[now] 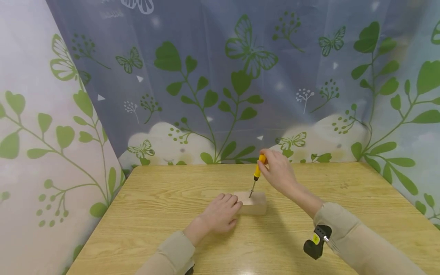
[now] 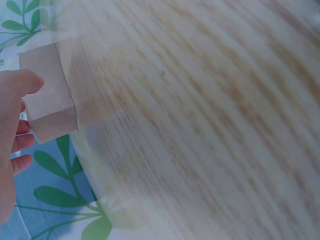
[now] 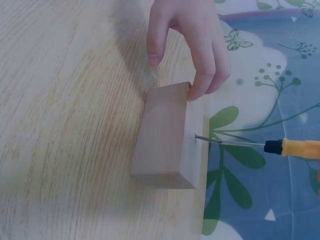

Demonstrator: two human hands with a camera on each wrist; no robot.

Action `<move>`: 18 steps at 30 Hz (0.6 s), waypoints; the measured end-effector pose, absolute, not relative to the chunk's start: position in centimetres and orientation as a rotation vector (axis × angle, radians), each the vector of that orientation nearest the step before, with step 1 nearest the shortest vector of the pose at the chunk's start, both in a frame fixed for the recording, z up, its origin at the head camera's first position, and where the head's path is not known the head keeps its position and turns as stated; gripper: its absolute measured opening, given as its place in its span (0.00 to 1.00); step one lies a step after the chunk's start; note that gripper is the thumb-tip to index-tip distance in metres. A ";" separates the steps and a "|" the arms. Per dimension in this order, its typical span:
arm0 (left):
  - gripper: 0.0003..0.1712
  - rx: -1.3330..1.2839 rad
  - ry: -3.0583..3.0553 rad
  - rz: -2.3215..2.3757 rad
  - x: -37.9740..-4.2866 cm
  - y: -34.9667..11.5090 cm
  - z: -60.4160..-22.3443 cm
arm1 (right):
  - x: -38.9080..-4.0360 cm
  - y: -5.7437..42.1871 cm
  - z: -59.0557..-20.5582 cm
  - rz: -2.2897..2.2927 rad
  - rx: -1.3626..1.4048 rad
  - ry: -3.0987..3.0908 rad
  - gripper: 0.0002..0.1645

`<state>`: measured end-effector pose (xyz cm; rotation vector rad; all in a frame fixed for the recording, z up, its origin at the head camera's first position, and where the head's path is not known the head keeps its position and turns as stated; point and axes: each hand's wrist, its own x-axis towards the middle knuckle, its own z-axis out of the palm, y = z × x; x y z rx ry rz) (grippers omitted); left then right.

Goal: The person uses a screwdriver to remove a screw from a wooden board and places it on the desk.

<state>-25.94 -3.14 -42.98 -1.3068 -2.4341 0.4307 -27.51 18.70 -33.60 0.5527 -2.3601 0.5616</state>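
Observation:
A pale wooden block (image 1: 254, 208) lies on the table, its top face turned up. From this top face a thin screw (image 3: 205, 138) stands out, and the tip of a screwdriver (image 3: 242, 143) meets its head. My right hand (image 1: 279, 170) grips the screwdriver's yellow handle from above, with the tool leaning slightly. Fingers of my left hand (image 1: 221, 214) rest on the block's left end. The left thumb (image 3: 154, 50) hangs apart from the block on the near side, and some left fingers are hidden behind others.
The wood-grain table (image 1: 154, 214) extends around the block. Beyond its back edge hangs a blue curtain (image 1: 206, 95) with green leaves and butterflies; paler printed cloth flanks both sides. A black wrist device (image 1: 317, 242) is strapped at the right sleeve.

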 end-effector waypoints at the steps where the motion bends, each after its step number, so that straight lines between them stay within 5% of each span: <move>1: 0.25 -1.307 -2.434 0.430 -25.9 -3.1 -43.0 | -27.5 18.7 -33.6 0.557 0.549 -2.358 0.13; 18: 0.25 -1.309 -2.438 0.421 -26.0 -3.1 -43.1 | -27.3 18.4 -33.3 0.676 0.513 -2.397 0.14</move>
